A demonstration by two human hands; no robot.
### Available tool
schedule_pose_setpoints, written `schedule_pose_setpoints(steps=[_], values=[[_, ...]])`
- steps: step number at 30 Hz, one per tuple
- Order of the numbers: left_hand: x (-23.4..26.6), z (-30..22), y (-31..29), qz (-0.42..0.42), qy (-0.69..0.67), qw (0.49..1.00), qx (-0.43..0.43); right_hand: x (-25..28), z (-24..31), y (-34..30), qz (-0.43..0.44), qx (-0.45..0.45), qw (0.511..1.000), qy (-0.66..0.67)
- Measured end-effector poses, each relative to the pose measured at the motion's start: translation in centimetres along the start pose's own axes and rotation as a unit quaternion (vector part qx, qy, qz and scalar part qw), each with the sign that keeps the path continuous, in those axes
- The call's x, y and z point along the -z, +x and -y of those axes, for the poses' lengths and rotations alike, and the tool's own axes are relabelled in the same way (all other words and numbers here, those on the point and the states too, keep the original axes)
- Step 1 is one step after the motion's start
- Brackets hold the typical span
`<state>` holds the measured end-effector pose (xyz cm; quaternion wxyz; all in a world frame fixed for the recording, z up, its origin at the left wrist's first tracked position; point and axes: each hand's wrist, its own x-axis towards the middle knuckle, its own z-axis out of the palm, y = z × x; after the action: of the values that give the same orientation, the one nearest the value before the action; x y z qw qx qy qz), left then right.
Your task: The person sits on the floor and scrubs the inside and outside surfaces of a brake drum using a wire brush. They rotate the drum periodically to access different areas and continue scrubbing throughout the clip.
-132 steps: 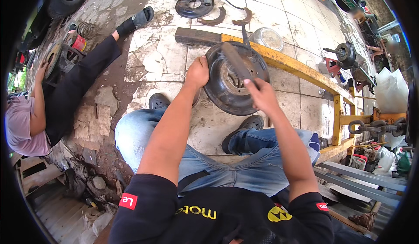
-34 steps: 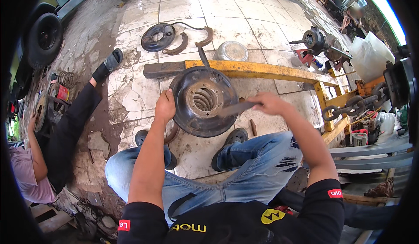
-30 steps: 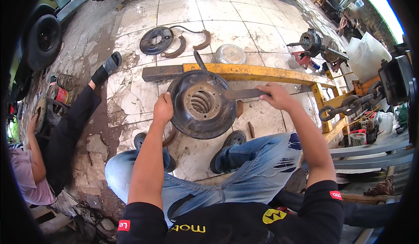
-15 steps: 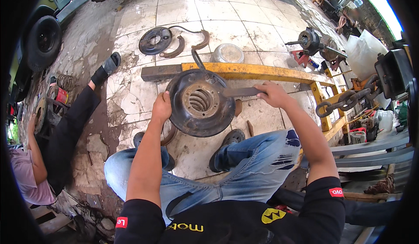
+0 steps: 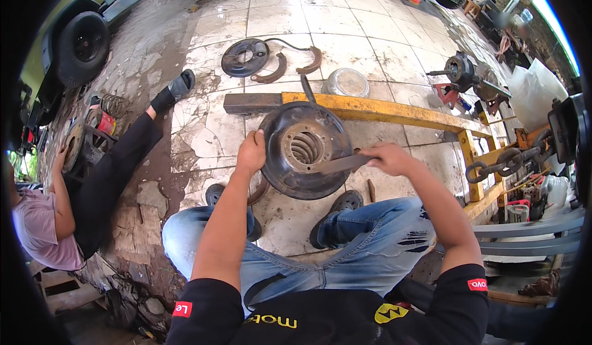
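Black metal, worn and dusty, makes up the round plate (image 5: 333, 136) in front of me, above the gap between my two dark shoes, its broad face turned up toward me. My left hand (image 5: 251, 152) grips its left rim, thumb on the near face; I cannot tell where the fingers behind it lie. My right hand (image 5: 388, 158) is closed around one end of a flat, dark brown bar (image 5: 342, 164), which slants in from the right so that its other end lies over the plate's lower right, close to the bolt-holed ring. Whether that end touches the metal, I cannot tell. Through the plate's round opening I see the turns of a rusty coil spring (image 5: 305, 148). Just beyond the plate's top edge runs a yellow beam (image 5: 394, 109) with a dark end piece at the left. Past it, on the pale tiles (image 5: 345, 21), lie a smaller black disc (image 5: 245, 58), two curved brown shoes (image 5: 271, 69) and a round, whitish container (image 5: 347, 83). To my left, another person in a pink shirt (image 5: 52, 228) sits with one black-trousered leg (image 5: 120, 178) stretched out.
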<state>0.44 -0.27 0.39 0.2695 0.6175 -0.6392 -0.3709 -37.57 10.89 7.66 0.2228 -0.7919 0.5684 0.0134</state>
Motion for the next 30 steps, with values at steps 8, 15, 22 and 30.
schedule_pose_setpoints(steps=[8,15,22,30], values=[[0.2,0.0,0.0,-0.01,-0.02,0.999,0.037,1.4,5.7,0.3,-0.093,0.034,0.984,0.151],[-0.1,0.1,-0.4,-0.016,-0.013,1.0,0.019,-0.6,2.2,0.7,-0.008,0.064,0.997,0.05],[0.3,-0.1,0.2,-0.001,0.005,1.0,0.021,2.2,-0.1,-1.1,-0.131,-0.014,0.991,0.003],[0.5,-0.4,-0.3,-0.007,0.019,1.0,0.023,-1.5,5.0,2.1,0.026,0.073,0.996,0.051]])
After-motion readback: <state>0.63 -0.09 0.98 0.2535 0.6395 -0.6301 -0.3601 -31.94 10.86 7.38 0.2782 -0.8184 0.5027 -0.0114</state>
